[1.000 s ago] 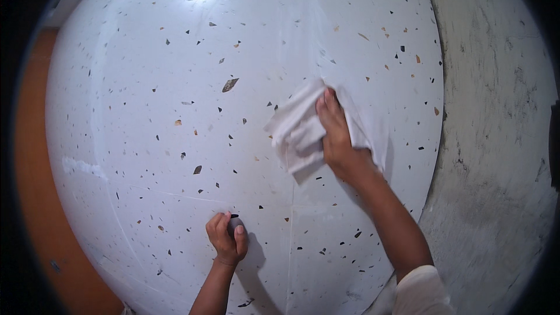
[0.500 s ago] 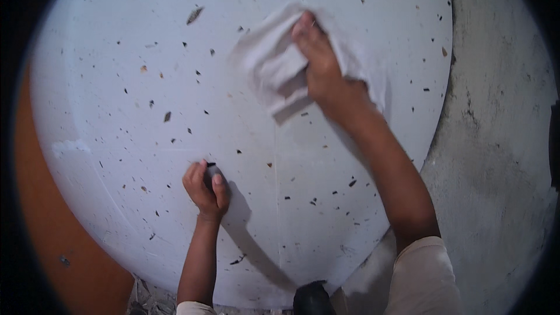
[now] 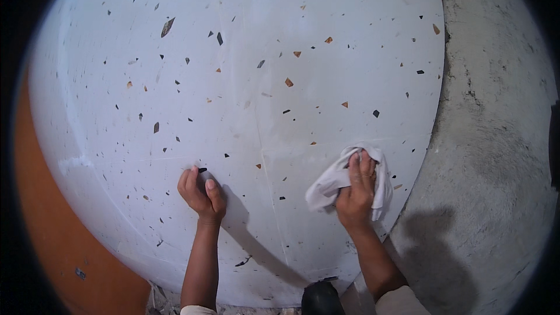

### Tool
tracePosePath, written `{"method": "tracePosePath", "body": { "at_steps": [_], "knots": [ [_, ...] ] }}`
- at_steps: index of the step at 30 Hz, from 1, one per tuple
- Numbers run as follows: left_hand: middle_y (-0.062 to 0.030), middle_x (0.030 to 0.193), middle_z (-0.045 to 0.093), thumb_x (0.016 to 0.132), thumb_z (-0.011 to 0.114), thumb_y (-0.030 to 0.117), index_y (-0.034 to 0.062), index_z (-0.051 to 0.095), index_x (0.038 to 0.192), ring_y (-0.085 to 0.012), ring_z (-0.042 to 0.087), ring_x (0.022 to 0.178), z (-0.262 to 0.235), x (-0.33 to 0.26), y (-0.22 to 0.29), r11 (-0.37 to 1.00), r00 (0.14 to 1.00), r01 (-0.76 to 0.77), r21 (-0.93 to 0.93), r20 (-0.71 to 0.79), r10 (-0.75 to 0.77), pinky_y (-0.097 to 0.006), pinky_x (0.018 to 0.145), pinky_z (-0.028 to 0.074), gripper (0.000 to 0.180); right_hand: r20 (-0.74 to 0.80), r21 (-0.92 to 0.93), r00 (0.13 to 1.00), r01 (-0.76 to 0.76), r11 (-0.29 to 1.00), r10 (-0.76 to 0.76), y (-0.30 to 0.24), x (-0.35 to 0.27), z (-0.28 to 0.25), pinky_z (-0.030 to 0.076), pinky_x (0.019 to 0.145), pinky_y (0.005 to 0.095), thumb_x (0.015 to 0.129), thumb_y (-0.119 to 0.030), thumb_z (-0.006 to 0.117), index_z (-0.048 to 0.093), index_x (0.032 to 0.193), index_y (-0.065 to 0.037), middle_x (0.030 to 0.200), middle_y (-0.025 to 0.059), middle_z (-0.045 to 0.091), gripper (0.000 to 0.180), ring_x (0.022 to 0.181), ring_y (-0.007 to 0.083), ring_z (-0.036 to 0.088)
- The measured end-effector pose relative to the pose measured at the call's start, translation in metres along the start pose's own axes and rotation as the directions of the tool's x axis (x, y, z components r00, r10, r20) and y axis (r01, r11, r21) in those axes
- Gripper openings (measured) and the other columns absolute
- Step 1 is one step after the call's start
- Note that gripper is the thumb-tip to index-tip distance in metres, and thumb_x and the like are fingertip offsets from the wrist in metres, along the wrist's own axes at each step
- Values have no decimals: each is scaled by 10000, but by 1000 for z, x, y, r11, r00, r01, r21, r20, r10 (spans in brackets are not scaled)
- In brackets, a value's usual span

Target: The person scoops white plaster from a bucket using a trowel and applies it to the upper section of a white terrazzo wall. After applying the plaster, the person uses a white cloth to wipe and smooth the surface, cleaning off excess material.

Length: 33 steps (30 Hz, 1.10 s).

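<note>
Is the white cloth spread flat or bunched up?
Bunched up: the white cloth is crumpled in folds under the right hand on the speckled white surface.

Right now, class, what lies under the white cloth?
The white cloth rests on the speckled white surface, pressed by the right hand. The patch directly beneath is covered, so unseen.

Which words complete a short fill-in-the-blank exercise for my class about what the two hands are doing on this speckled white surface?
1. The right hand presses a crumpled white ____ against the speckled surface.
2. The left hand is curled into a loose ____ resting on the surface.
3. To the right of the white surface lies rough ____ concrete.
4. Along the left edge of the surface runs a band coloured ____.

Missing words: cloth; fist; grey; orange
</note>
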State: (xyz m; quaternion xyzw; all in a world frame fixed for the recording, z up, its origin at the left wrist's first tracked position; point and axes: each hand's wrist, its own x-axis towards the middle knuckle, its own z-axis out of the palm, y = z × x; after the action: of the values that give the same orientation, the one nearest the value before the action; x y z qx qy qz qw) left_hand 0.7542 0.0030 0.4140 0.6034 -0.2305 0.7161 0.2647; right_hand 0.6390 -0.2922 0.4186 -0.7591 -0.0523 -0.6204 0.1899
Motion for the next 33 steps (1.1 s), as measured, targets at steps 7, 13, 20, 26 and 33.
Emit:
{"method": "tracePosePath", "body": {
  "at_steps": [7, 13, 20, 26, 33],
  "knots": [
    [-220, 1162, 473, 909, 486, 138, -71, 470, 1217, -319, 459, 1072, 3, -3, 2, 1000, 999, 6, -4, 40, -6, -403, 933, 385, 374, 95, 177, 961, 241, 954, -260, -53, -1, 44, 364, 1014, 521, 765, 88, 482, 498, 1275, 94, 1222, 295, 543, 510, 1152, 450, 511],
    [-217, 1196, 441, 924, 457, 177, -65, 441, 1233, -316, 446, 1102, 0, -7, -5, 998, 997, 47, -34, 56, -45, -412, 938, 389, 392, 33, 87, 992, 121, 989, -124, -20, 7, 19, 334, 1031, 541, 782, 37, 526, 517, 1267, 78, 1244, 293, 533, 486, 1186, 441, 498],
    [-193, 1222, 422, 945, 427, 119, -56, 401, 1270, -278, 451, 1122, 10, -7, -10, 996, 1000, 1, -91, 31, 2, -397, 964, 382, 370, 11, 126, 983, 181, 975, -184, -8, 15, 5, 314, 1060, 522, 760, 57, 489, 502, 1264, 105, 1259, 301, 513, 506, 1223, 464, 456],
    [-185, 1265, 397, 966, 407, 140, -59, 383, 1292, -267, 445, 1153, 4, -13, -11, 996, 998, 35, -78, 54, -31, -394, 999, 365, 383, -208, -44, 958, -211, 977, 197, 62, 10, -28, 278, 1093, 496, 812, 106, 426, 421, 1344, 80, 1349, 306, 439, 533, 1301, 445, 378],
    [-189, 1272, 399, 971, 401, 150, -59, 379, 1301, -267, 440, 1170, 5, -15, -12, 996, 998, 49, -75, 54, -45, -394, 1002, 363, 392, -305, -63, 950, -97, 993, 73, 73, 19, -33, 312, 1029, 561, 755, 75, 495, 514, 1253, 94, 1283, 313, 479, 499, 1203, 468, 460]
  ]
}}
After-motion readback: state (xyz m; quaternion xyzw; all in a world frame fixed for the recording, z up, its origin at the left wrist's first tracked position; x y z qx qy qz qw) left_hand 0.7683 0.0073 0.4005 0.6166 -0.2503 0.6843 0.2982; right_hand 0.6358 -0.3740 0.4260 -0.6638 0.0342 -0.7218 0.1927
